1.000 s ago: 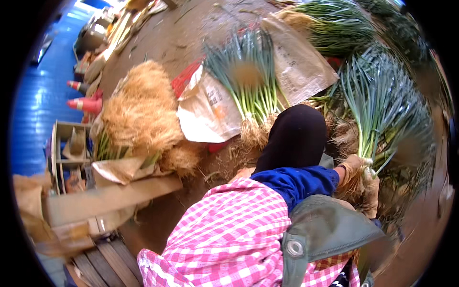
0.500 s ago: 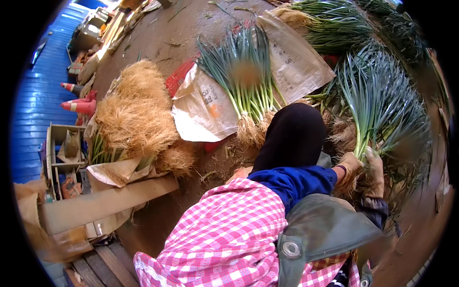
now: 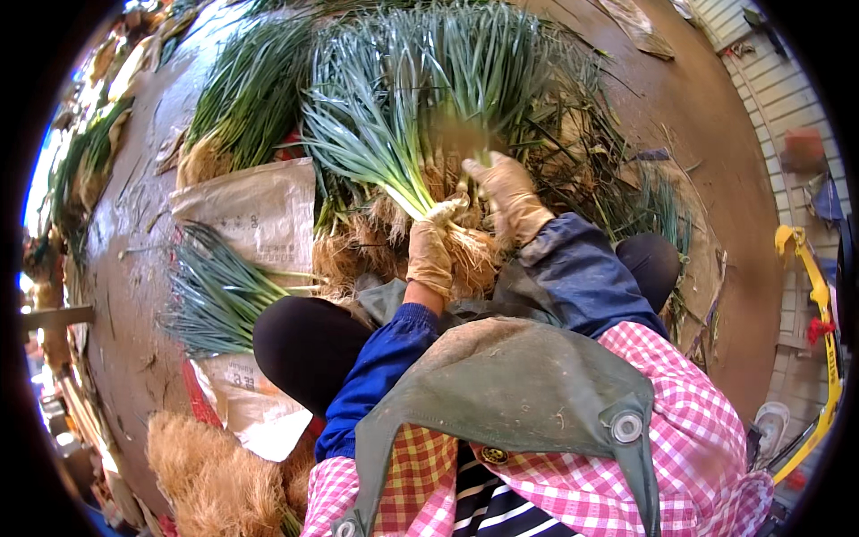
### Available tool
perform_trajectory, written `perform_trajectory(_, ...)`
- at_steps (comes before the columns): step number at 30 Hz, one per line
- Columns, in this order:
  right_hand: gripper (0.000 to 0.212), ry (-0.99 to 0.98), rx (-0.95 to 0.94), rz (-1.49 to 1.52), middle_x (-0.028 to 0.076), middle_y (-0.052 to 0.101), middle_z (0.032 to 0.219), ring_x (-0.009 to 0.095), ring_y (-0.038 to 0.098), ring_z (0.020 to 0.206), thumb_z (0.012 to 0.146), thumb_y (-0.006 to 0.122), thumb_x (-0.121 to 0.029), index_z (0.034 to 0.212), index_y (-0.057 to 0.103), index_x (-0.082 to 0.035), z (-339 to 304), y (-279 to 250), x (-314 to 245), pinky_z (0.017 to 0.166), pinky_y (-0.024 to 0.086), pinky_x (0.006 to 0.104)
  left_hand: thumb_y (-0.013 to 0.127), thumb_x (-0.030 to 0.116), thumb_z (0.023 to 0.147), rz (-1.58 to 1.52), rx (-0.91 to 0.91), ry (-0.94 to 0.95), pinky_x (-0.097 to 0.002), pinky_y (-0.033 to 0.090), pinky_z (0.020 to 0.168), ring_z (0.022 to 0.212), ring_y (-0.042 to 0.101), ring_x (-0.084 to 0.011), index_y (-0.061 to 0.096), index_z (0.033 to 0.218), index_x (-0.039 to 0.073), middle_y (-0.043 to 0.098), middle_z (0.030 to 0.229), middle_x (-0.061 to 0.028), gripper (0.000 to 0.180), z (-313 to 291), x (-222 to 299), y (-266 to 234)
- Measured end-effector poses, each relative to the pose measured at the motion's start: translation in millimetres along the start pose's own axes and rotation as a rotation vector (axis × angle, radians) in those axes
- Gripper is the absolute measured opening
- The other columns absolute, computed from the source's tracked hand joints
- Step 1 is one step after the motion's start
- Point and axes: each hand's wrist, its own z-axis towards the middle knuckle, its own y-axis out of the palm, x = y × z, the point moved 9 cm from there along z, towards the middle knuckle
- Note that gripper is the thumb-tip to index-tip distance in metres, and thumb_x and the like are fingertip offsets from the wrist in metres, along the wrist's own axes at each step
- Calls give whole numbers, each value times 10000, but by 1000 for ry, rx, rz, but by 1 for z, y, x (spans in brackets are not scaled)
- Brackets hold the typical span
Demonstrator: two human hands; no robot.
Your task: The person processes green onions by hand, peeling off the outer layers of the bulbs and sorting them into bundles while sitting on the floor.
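A bunch of long green onions [image 3: 404, 181] stands at the middle, pale stems slanting down to tangled roots. My left hand [image 3: 430, 256], in a tan work glove, is closed round the stems just above the roots. Beside it on the right, my right hand [image 3: 512, 199], gloved the same way, has its fingers partly stretched out and apart, with nothing seen in them. Behind both hands spreads a large heap of green onions [image 3: 483, 67]. Loose roots [image 3: 470, 255] hang below the gloves. A brown blur on the picture covers a patch just above my right fingertips.
Left of my knee, a smaller onion bunch [image 3: 224, 291] lies by printed sacks [image 3: 255, 210]. A root-up pile [image 3: 210, 479] sits at the lower left; more onions [image 3: 250, 89] lie farther back. On the right are wilted leaves [image 3: 577, 170] and a yellow metal frame [image 3: 819, 358].
The view has swung right, bringing the onion heap and both hands to the middle. My left hand still grips the stems; my right hand now shows apart from them.
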Motion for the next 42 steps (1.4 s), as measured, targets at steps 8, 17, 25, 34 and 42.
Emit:
perform_trajectory(8, 339, 208, -414, 323, 101, 638, 792, 186, 591, 744, 848, 608, -316, 972, 600, 0, 37, 108, 67, 725, 474, 315, 590, 103, 806, 135, 173, -54, -287, 447, 500, 558, 514, -154, 583, 876, 2, 565, 714, -64, 123, 28, -30, -68)
perform_trajectory(17, 255, -32, -297, 330, -35, 527, 651, 77, 444, 562, 858, 612, -316, 898, 639, -65, 42, 69, 46, 484, 375, 210, 473, 105, 838, -77, -10, -75, -388, 539, 656, 698, 624, -302, 508, 1007, -13, 624, 839, -173, 210, 5, -14, -13)
perform_trajectory(25, 245, -42, -850, 891, -15, 528, 641, 39, 463, 464, 833, 606, -204, 957, 585, 6, -64, 42, -20, 371, 374, 154, 469, 118, 836, -10, 68, 128, -370, 538, 617, 638, 603, -257, 520, 940, -2, 608, 816, -133, 167, 12, 13, -32)
perform_trajectory(34, 276, 127, -150, 316, -18, 502, 674, 63, 476, 560, 817, 635, -305, 879, 538, -55, -92, -269, 67, 508, 431, 195, 480, 121, 856, -19, -50, -52, -353, 529, 587, 651, 596, -230, 529, 1088, -34, 630, 895, -143, 284, -8, 3, -5)
perform_trajectory(42, 341, 41, 22, -848, 105, 622, 875, 251, 589, 813, 813, 537, -368, 945, 608, -62, -29, -223, 50, 713, 453, 374, 517, 79, 857, 2, -106, -82, -338, 525, 573, 627, 592, -189, 575, 1064, -5, 641, 900, -79, 230, -7, 2, -3)
